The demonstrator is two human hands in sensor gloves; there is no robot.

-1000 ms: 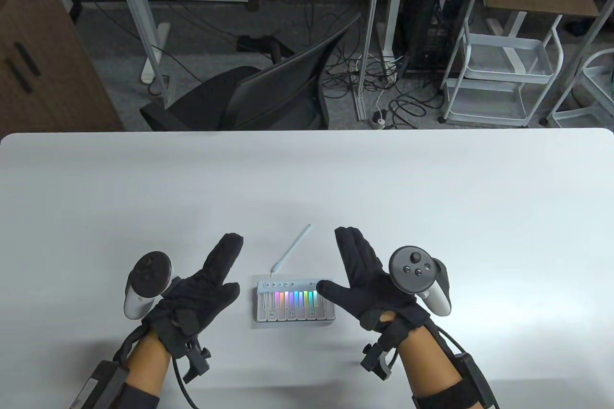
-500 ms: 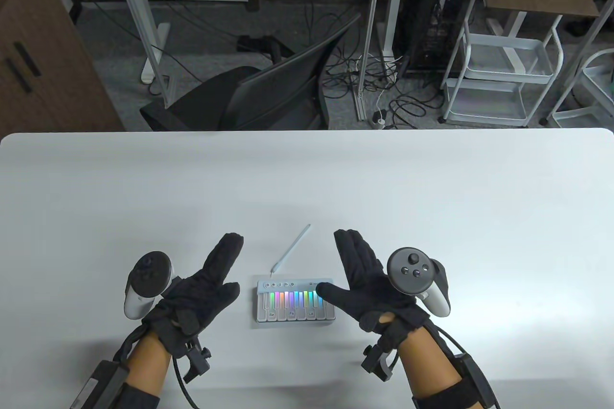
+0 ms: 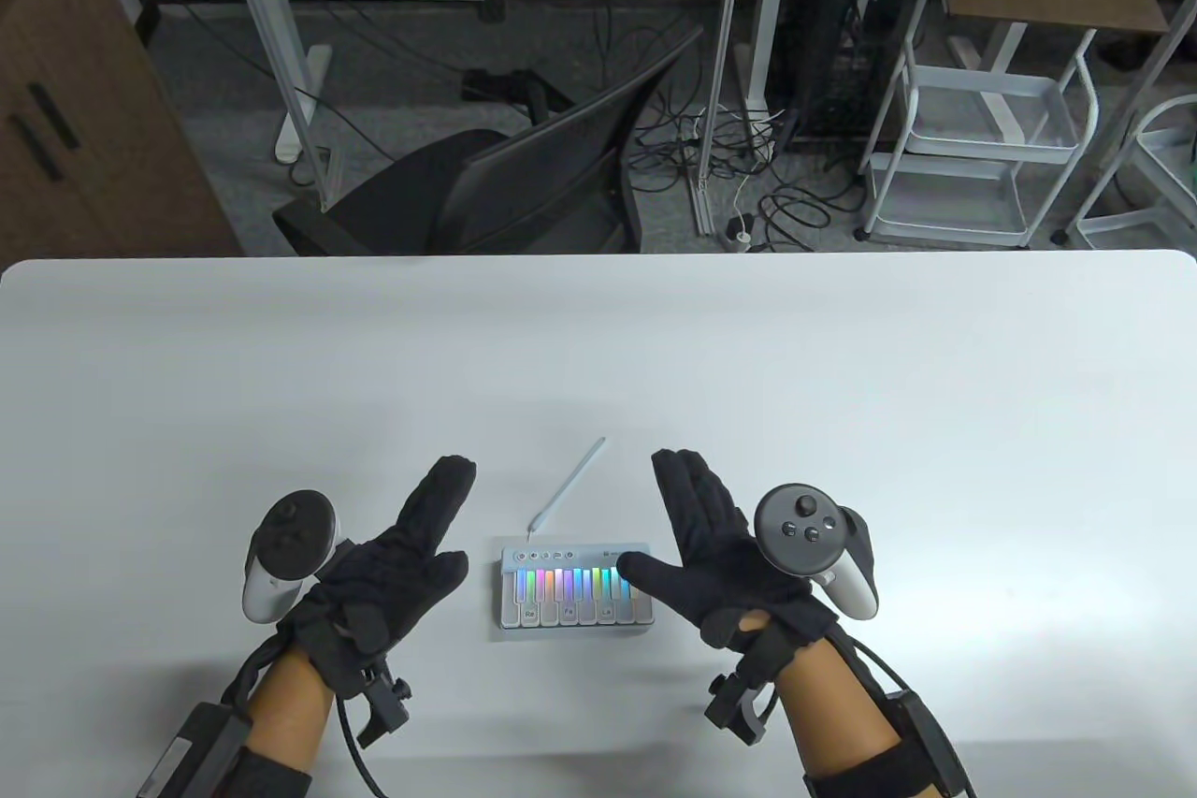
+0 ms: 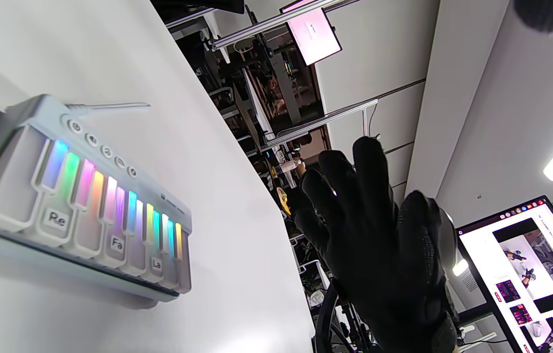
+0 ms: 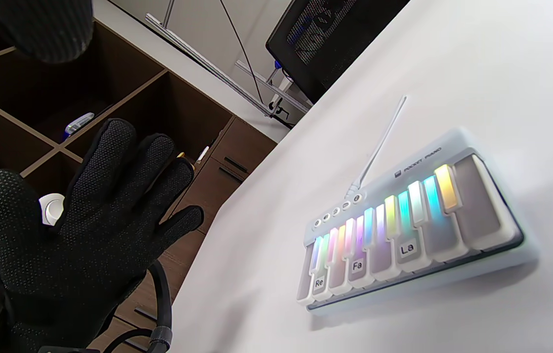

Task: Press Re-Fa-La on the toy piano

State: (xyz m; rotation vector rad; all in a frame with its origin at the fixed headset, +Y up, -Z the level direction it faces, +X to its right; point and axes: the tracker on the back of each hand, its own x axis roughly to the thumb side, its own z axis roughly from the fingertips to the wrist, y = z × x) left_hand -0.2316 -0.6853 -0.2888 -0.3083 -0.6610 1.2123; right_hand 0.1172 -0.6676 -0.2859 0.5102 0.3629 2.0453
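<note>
One toy piano (image 3: 575, 589) lies at lower centre of the table view, on the white table (image 3: 842, 386), with one thin cord (image 3: 568, 485) running from its top edge toward upper right. Three white keys carry stickers reading "Re" (image 5: 319, 283), "Fa" (image 5: 357, 266) and "La" (image 5: 406, 249); the casing reads "POCKET PIANO". Two gloved hands flank it. Left hand (image 3: 393, 559): fingers spread flat, holding nothing, apart from the piano. Right hand (image 3: 720, 555): fingers spread, holding nothing; thumb over the piano's upper right corner, contact not discernible.
</note>
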